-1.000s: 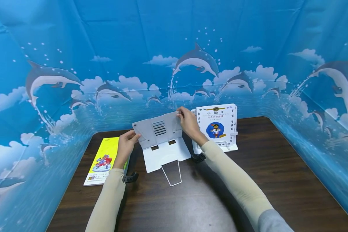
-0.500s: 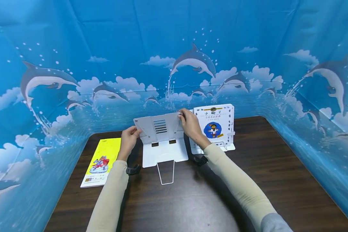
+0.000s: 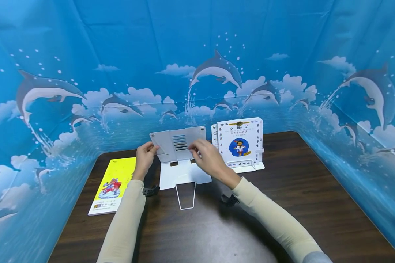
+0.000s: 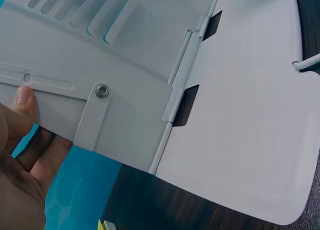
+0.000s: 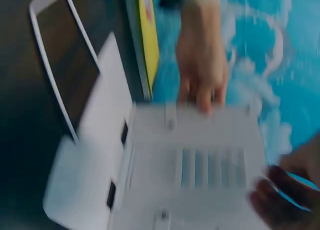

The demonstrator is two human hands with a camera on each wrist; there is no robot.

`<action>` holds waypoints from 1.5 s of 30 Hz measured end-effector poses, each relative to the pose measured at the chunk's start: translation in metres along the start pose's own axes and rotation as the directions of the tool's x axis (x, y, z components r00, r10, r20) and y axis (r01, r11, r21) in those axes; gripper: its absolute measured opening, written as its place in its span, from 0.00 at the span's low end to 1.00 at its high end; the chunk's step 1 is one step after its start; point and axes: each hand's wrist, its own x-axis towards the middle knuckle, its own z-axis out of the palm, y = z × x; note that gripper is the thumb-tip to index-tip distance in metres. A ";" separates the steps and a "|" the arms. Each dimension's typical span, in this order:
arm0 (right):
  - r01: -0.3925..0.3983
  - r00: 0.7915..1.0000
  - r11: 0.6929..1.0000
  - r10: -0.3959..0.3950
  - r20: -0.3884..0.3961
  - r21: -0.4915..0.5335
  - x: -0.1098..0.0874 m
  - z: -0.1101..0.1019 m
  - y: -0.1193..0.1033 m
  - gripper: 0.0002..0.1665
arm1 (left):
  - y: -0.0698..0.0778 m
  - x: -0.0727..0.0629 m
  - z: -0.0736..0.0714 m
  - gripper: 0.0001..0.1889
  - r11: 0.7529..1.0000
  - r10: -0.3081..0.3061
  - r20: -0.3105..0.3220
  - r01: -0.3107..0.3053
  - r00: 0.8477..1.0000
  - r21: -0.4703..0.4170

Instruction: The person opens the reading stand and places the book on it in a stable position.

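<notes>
A white metal book stand (image 3: pixel 166 142) is unfolded on the table, its slotted back panel raised behind a flat base (image 3: pixel 174 177) with a wire loop reaching toward me. My left hand (image 3: pixel 145 160) pinches the panel's left edge; in the left wrist view the thumb (image 4: pixel 24 107) lies on the front and the other fingers go behind. In front of the panel's right half is my right hand (image 3: pixel 212 162), fingers bent loosely with nothing seen between them. It is blurred in the right wrist view, so whether it touches the panel is hard to tell.
To the left lies a yellow and white book (image 3: pixel 113 182), partly behind my left forearm. A second white stand on the right holds an upright picture book (image 3: pixel 240 137), with a wire across its lower front. A blue dolphin curtain (image 3: pixel 171 44) surrounds the brown table (image 3: pixel 250 219).
My right hand has left the panel's upper right corner and moved down and inward across its front. The left hand keeps its hold. The stand's base now sits straighter on the table.
</notes>
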 end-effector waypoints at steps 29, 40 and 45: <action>0.331 0.764 0.933 -0.177 0.620 -0.142 -0.076 0.058 -0.023 0.13 | 0.004 -0.008 0.006 0.14 0.999 -0.001 -0.020 0.000 1.000 -0.040; 0.115 0.871 0.993 -0.111 0.478 0.021 -0.048 0.031 -0.018 0.08 | 0.004 -0.010 0.005 0.15 0.998 -0.015 -0.011 0.015 1.000 -0.053; -0.021 0.954 0.998 0.003 0.298 0.056 -0.045 0.034 -0.009 0.02 | 0.003 -0.010 0.005 0.15 0.997 -0.016 -0.005 0.015 1.000 -0.069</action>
